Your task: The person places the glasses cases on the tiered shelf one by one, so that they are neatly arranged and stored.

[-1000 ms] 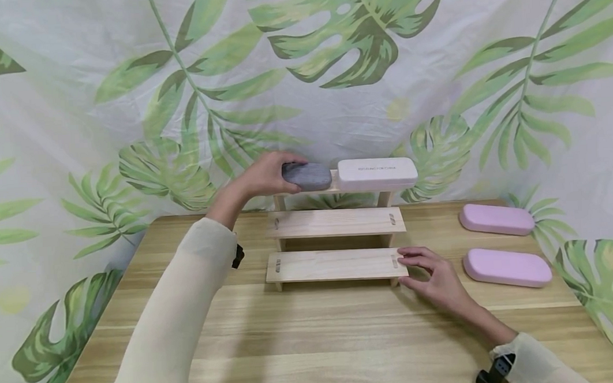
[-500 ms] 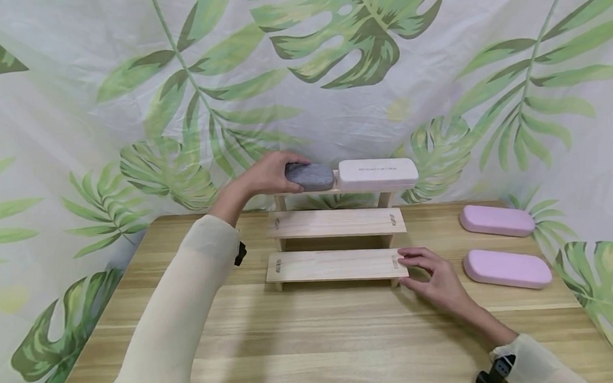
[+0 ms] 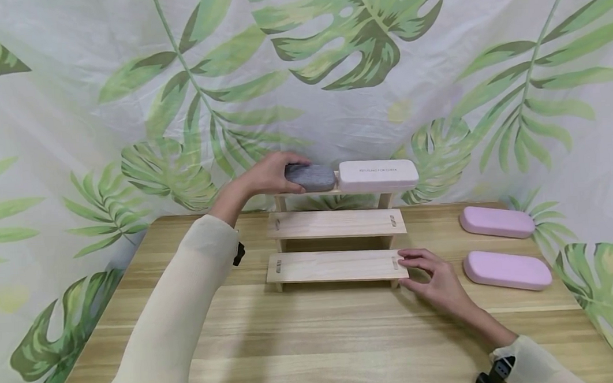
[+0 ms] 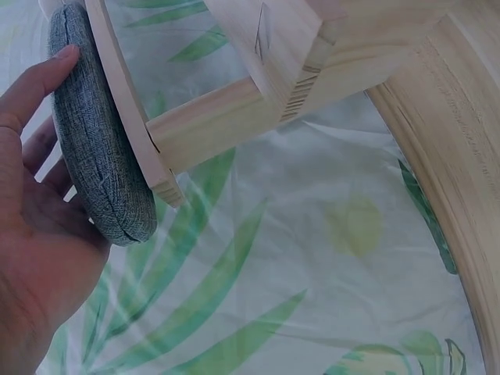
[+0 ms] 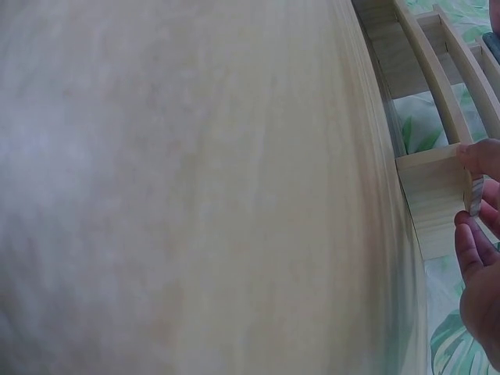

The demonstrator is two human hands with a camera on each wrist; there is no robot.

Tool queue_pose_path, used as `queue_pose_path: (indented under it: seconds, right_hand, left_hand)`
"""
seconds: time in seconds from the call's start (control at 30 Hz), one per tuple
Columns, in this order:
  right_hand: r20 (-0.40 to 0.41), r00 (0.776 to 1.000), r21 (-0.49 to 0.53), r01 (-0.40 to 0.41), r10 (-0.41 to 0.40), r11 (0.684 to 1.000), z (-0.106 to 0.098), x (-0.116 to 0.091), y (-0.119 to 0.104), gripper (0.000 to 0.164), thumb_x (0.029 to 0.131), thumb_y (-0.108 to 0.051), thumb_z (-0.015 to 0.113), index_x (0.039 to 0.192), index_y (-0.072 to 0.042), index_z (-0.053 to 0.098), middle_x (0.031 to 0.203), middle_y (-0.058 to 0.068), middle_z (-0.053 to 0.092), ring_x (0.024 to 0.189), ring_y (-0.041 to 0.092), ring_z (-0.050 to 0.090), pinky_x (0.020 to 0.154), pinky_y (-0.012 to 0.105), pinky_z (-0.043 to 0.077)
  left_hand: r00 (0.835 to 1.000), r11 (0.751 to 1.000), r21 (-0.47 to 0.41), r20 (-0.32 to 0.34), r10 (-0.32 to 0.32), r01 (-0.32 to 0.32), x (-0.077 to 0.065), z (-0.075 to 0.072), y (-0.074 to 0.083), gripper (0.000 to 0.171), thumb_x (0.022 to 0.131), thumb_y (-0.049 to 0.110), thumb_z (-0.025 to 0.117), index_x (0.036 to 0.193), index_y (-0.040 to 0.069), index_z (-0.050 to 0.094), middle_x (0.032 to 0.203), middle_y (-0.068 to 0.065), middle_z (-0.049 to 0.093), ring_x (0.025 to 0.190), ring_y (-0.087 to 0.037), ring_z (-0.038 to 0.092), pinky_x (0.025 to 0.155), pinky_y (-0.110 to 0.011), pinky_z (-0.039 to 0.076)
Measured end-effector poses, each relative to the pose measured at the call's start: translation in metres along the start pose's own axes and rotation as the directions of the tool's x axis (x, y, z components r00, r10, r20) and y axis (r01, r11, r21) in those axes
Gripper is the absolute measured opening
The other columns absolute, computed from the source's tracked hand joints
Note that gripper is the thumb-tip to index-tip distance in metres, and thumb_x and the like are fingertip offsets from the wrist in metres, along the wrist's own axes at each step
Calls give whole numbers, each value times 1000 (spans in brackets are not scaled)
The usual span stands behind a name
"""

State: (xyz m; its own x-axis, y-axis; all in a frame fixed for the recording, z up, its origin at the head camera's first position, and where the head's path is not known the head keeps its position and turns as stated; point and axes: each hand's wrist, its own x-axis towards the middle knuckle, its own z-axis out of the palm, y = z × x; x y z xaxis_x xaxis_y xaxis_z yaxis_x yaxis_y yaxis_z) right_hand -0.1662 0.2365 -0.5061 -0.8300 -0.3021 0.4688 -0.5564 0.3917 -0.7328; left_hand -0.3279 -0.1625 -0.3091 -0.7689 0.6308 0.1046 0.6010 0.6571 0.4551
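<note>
My left hand point(image 3: 273, 175) holds a grey fabric-covered glasses case point(image 3: 312, 177) by its left end, on the top step of a three-step wooden stand point(image 3: 334, 222). In the left wrist view the thumb lies along one side of the case, fingers curled behind it, and the case sits flat against the top board point(image 4: 129, 109). A white glasses case point(image 3: 378, 175) with printed lettering stands to its right on the same step, a narrow gap between them. My right hand point(image 3: 438, 280) pinches the right end of the lowest step, which the right wrist view shows between thumb and fingers.
Two pink glasses cases point(image 3: 497, 222) lie one behind the other on the right side of the wooden table point(image 3: 314, 341). A leaf-patterned cloth point(image 3: 334, 115) hangs close behind the stand. The table's back edge runs near the stand's rear legs.
The grey glasses case has slid slightly right along the top step with my left hand, nearer the white case. My right hand keeps its hold on the stand.
</note>
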Motion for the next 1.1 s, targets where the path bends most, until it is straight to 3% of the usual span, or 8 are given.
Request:
queue_pose_path:
  seconds: [0.3,0.57,0.7,0.97,1.1]
  right_hand:
    - [-1,1000,-26,14,-14,1000,0,-1,1,40,77,6,92,115,-1,80,130,13,71,123,22,66,104,13,48]
    - [4,1000,-32,25,-25,999,0,0,-2,40,78,4,92,116,-2,80,130,16,71,122,33,67,103,11,47]
    - [4,999,-47,36,-36,998,-1,2,-2,40,78,6,91,116,0,79,130,16,71,120,40,67,103,10,46]
    - [29,996,-160,89,-85,983,-6,2,-1,43,75,6,92,116,-1,80,130,14,72,118,38,69,103,6,43]
    - [70,992,-193,117,-105,974,-9,1,-2,43,77,4,92,118,-2,79,132,15,71,116,38,70,104,6,41]
  left_hand:
    - [997,999,-22,-60,46,-47,-7,-1,1,70,85,18,89,147,-1,60,147,-20,62,134,-37,57,111,-52,46]
    - [993,998,-29,-101,60,-63,-26,-2,4,75,87,23,90,152,5,56,157,-15,54,151,-39,40,127,-57,27]
    - [986,996,-27,-146,80,-85,-38,-2,8,75,87,21,90,152,6,57,157,-15,53,151,-39,40,126,-58,29]
    - [975,993,-7,-192,116,-119,-63,3,15,76,85,24,92,151,6,58,156,-17,54,147,-38,45,122,-58,36]
    - [957,987,15,-240,162,-163,-76,9,19,73,83,25,93,146,4,62,151,-15,59,142,-37,51,119,-57,39]
